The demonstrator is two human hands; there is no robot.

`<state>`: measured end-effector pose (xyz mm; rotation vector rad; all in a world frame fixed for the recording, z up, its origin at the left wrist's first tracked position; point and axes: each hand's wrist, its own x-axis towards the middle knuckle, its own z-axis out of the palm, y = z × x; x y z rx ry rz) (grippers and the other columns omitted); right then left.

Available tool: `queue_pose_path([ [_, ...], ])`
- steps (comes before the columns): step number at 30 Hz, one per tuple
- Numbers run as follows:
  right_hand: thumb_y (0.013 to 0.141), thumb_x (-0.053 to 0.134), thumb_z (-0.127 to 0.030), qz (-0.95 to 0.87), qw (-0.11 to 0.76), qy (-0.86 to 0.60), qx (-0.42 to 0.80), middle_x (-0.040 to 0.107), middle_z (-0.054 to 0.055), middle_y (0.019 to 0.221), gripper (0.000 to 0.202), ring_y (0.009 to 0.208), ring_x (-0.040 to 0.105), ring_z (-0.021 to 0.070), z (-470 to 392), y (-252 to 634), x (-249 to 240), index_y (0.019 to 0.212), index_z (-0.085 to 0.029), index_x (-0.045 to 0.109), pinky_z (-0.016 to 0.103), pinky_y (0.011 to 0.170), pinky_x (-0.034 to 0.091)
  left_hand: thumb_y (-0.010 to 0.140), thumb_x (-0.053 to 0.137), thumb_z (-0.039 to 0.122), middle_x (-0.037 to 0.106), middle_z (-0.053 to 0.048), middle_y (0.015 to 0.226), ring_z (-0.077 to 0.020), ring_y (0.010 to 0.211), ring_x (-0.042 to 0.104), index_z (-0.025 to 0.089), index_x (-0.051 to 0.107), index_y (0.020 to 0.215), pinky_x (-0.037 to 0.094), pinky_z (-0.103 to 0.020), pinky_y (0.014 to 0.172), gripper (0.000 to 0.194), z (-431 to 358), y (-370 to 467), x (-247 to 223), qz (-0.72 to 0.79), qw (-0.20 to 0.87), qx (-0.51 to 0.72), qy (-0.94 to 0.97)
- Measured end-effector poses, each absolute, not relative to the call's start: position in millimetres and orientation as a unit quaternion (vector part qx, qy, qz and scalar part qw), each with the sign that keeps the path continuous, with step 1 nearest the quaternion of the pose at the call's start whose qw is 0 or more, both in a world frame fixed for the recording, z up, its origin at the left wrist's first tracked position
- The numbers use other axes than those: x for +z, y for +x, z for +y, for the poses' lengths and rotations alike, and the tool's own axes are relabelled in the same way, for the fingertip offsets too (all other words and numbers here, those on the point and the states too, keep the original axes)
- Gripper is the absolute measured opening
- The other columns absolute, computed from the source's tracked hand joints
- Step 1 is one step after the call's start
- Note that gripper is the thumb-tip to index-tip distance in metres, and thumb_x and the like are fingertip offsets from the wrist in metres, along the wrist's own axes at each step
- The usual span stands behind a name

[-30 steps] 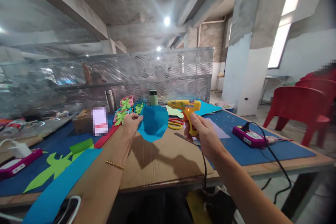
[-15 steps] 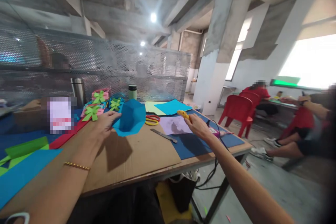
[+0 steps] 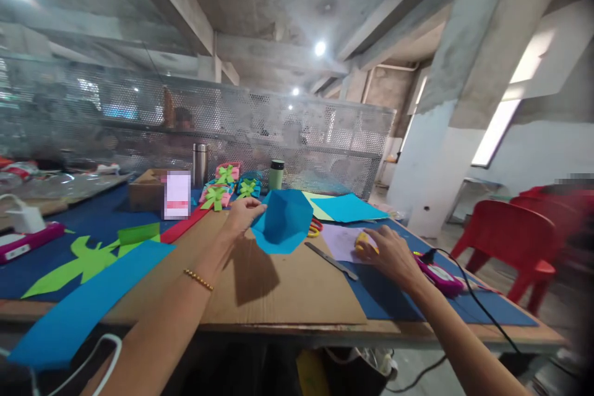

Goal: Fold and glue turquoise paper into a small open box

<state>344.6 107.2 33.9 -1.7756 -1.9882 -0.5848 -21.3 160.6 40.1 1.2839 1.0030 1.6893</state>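
Note:
My left hand [image 3: 245, 213] pinches the left edge of a blue paper piece [image 3: 285, 223], many-sided and slightly cupped, held above the brown cardboard [image 3: 297, 294]. Over a lilac paper sheet [image 3: 336, 241], my right hand [image 3: 390, 253] is closed around what looks like a yellow glue gun [image 3: 364, 244], largely hidden by the fingers. A flat metal strip like a ruler [image 3: 331, 261] lies between the hands. Behind the blue piece, scissors with red and yellow handles [image 3: 315, 228] are partly covered.
Blue sheets [image 3: 350, 207] and a green bottle [image 3: 276, 176] stand at the back. Green-bowed boxes [image 3: 216, 197], a steel flask [image 3: 200, 164] and a cardboard box [image 3: 148, 192] are left. Blue [image 3: 93, 300] and green paper lie front left. A purple power strip [image 3: 440, 277] with a black cord is right.
My view has turned left. My right hand with the yellow tool has come down close to the lilac sheet. My left hand still holds the blue paper piece.

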Motion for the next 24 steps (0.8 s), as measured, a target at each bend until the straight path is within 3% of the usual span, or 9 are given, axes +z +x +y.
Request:
queue_pose_path([
  [3, 0.095, 0.042, -0.047, -0.771, 0.361, -0.524, 0.020, 0.066, 0.011, 0.101, 0.042, 0.088, 0.061, 0.0218, 105.8, 289.6, 57.3, 0.114, -0.019, 0.068, 0.035, 0.081, 0.047, 0.044, 0.085, 0.037, 0.058, 0.003, 0.052, -0.0080, 0.049, 0.045, 0.015, 0.066, 0.058, 0.031, -0.021, 0.049, 0.032, 152.9, -18.8, 44.7, 0.364, 0.417, 0.653, 0.516],
  [6, 0.090, 0.050, -0.056, -0.766, 0.409, -0.425, 0.256, 0.068, 0.008, 0.089, 0.046, 0.080, 0.061, 0.0188, 112.2, 233.4, 76.1, 0.096, -0.014, 0.069, 0.031, 0.074, 0.048, 0.044, 0.086, 0.039, 0.059, 0.002, 0.056, -0.0090, 0.051, 0.048, 0.015, 0.064, 0.060, 0.035, -0.022, 0.051, 0.036, 145.6, -17.5, 47.8, 0.325, 0.474, 0.632, 0.519],
  [9, 0.084, 0.055, -0.061, -0.715, 0.461, -0.356, 0.387, 0.062, 0.002, 0.070, 0.047, 0.062, 0.055, 0.0137, 125.9, 196.2, 85.9, 0.079, -0.015, 0.064, 0.027, 0.061, 0.045, 0.051, 0.085, 0.040, 0.062, 0.001, 0.061, -0.0111, 0.053, 0.052, 0.015, 0.066, 0.068, 0.038, -0.023, 0.053, 0.036, 141.6, -16.2, 47.3, 0.322, 0.482, 0.596, 0.556],
  [13, 0.074, 0.069, -0.060, -0.664, 0.469, -0.358, 0.459, 0.064, 0.001, 0.065, 0.046, 0.056, 0.054, 0.0133, 143.0, 180.2, 81.4, 0.079, -0.014, 0.067, 0.026, 0.057, 0.044, 0.055, 0.082, 0.037, 0.063, -0.001, 0.063, -0.0136, 0.057, 0.054, 0.015, 0.068, 0.070, 0.039, -0.025, 0.054, 0.030, 141.7, -13.4, 43.5, 0.358, 0.404, 0.559, 0.630],
  [19, 0.071, 0.073, -0.060, -0.648, 0.464, -0.380, 0.469, 0.070, 0.005, 0.073, 0.049, 0.064, 0.061, 0.0164, 145.2, 183.5, 59.5, 0.084, -0.013, 0.072, 0.027, 0.060, 0.048, 0.063, 0.074, 0.033, 0.062, -0.001, 0.066, -0.0132, 0.061, 0.054, 0.014, 0.066, 0.073, 0.039, -0.023, 0.054, 0.023, 140.8, -11.2, 37.8, 0.393, 0.342, 0.474, 0.710],
  [24, 0.073, 0.067, -0.069, -0.661, 0.384, -0.395, 0.509, 0.069, 0.007, 0.073, 0.057, 0.059, 0.059, 0.0142, 149.3, 190.7, 58.9, 0.085, -0.013, 0.071, 0.025, 0.055, 0.047, 0.067, 0.066, 0.029, 0.060, 0.000, 0.067, -0.0119, 0.062, 0.053, 0.014, 0.062, 0.072, 0.039, -0.023, 0.057, 0.016, 137.5, -13.2, 37.2, 0.384, 0.322, 0.416, 0.759],
])
